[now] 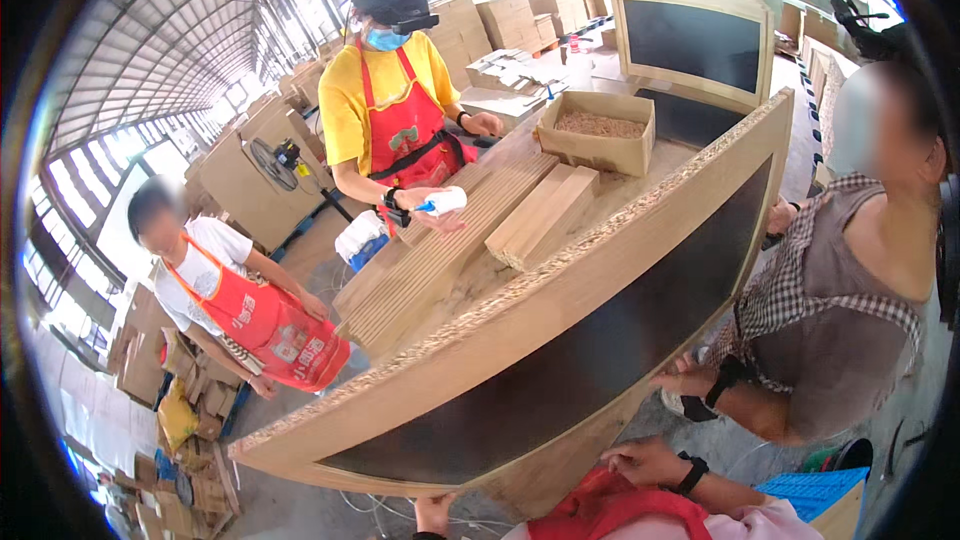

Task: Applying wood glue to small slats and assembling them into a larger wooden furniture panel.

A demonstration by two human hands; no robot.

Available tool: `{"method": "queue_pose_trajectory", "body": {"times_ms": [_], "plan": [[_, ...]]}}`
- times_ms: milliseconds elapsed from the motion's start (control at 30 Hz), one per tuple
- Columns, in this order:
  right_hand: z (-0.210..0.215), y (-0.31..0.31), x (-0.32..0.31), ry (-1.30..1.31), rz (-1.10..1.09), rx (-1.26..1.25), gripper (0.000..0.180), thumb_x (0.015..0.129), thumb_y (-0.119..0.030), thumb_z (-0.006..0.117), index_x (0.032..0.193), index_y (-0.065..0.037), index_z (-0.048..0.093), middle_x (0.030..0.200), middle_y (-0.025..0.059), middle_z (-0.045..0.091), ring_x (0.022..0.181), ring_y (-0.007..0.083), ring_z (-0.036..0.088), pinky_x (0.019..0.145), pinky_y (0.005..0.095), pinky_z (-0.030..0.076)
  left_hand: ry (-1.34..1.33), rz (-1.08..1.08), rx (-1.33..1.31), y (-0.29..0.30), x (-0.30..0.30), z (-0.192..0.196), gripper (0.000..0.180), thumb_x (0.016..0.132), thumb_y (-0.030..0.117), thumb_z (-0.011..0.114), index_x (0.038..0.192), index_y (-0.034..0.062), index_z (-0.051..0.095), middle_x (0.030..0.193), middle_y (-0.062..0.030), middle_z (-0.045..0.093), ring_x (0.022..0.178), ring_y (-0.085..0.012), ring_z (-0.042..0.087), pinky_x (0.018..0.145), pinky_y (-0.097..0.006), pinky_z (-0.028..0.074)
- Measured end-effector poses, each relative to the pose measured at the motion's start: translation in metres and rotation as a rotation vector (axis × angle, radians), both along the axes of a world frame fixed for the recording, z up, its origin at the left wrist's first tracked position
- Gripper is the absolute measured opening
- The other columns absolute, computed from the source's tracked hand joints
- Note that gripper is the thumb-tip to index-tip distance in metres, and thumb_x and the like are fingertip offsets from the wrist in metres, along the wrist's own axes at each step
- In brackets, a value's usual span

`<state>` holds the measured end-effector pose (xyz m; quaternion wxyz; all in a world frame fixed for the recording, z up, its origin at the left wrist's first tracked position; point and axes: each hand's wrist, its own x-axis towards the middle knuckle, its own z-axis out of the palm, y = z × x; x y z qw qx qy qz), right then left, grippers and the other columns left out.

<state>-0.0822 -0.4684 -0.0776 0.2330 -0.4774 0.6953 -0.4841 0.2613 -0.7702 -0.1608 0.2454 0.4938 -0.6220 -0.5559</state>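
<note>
Obs., remote view. The wood-framed panel point(550, 370) stands on a slant at the near side of the bench point(632, 198), its raw chipboard edge upward and its dark face tilted toward the wearer. The left hand point(432, 513) is closed on the panel's lower edge near the left corner, mostly cut off by the frame. The right hand point(645, 462) is half closed just below that edge; I cannot tell whether it has hold of anything. A co-worker's hand point(688, 380) touches the same edge farther right.

Progress, my judgement: the panel's frame and dark inset look already joined; it is held up, not yet laid flat or stood away. Thin strips point(430, 245) lie in rows and thicker planks point(545, 218) beside them, all apparently unused. A 2nd co-worker point(400, 100) holds a white bottle point(447, 201) over the strips, so I count that portion unfinished. 1 similar panel point(692, 43) stands behind the cardboard box point(592, 153).
</note>
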Motion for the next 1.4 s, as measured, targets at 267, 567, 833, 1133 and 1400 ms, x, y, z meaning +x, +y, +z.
{"method": "queue_pose_trajectory", "body": {"times_ms": [267, 567, 833, 1133, 1400], "plan": [[-0.017, 0.004, -0.072, -0.056, 0.018, 0.106, 0.016, 0.087, -0.014, 0.06, 0.099, -0.009, 0.069, 0.079, 0.0092, 0.07, 0.071, 0.0234, 0.069, 0.064, 0.033, 0.055, -0.419, -0.169, -0.303, 0.001, -0.088, 0.072, 0.023, 0.08, 0.005, 0.072, 0.101, -0.0016, 0.066, 0.091, -0.005, 0.07, 0.083, -0.0133, 0.064, 0.076, -0.03, 0.051], [0.016, -0.042, -0.129, 0.14, -0.024, -0.061, 0.014, 0.085, 0.001, 0.057, 0.094, -0.002, 0.067, 0.073, 0.0119, 0.066, 0.067, 0.0231, 0.068, 0.058, 0.0314, 0.053, 0.286, -0.212, -0.398, -0.015, -0.267, 0.143, 0.041, 0.083, 0.004, 0.069, 0.12, 0.0038, 0.051, 0.108, -0.0085, 0.059, 0.1, -0.0171, 0.06, 0.08, -0.028, 0.052], [0.013, -0.056, -0.11, 0.095, -0.049, 0.065, 0.013, 0.087, 0.001, 0.057, 0.097, -0.001, 0.066, 0.078, 0.0104, 0.068, 0.068, 0.0184, 0.068, 0.06, 0.0285, 0.053, -0.37, -0.044, -0.65, -0.04, -0.217, 0.068, 0.079, 0.068, 0.023, 0.083, 0.129, -0.001, 0.039, 0.131, -0.0219, 0.042, 0.128, -0.0378, 0.035, 0.109, -0.046, 0.029], [0.02, -0.079, -0.09, 0.202, -0.041, 0.122, 0.015, 0.085, -0.003, 0.06, 0.098, -0.005, 0.067, 0.078, 0.0099, 0.067, 0.071, 0.0238, 0.068, 0.063, 0.0317, 0.054, -0.374, -0.158, -0.493, -0.06, -0.232, 0.032, 0.12, 0.063, 0.029, 0.085, 0.145, -0.008, 0.006, 0.149, -0.0295, 0.012, 0.139, -0.0435, 0.015, 0.115, -0.046, 0.02], [0.056, -0.119, -0.183, 0.455, -0.106, 0.173, 0.015, 0.085, -0.009, 0.059, 0.098, -0.008, 0.067, 0.079, 0.0088, 0.068, 0.072, 0.0268, 0.066, 0.064, 0.0355, 0.053, -0.287, -0.026, -0.351, -0.067, -0.251, 0.024, 0.105, 0.066, 0.015, 0.085, 0.143, -0.0063, 0.017, 0.145, -0.0283, 0.018, 0.131, -0.0421, 0.034, 0.109, -0.043, 0.034]]}}
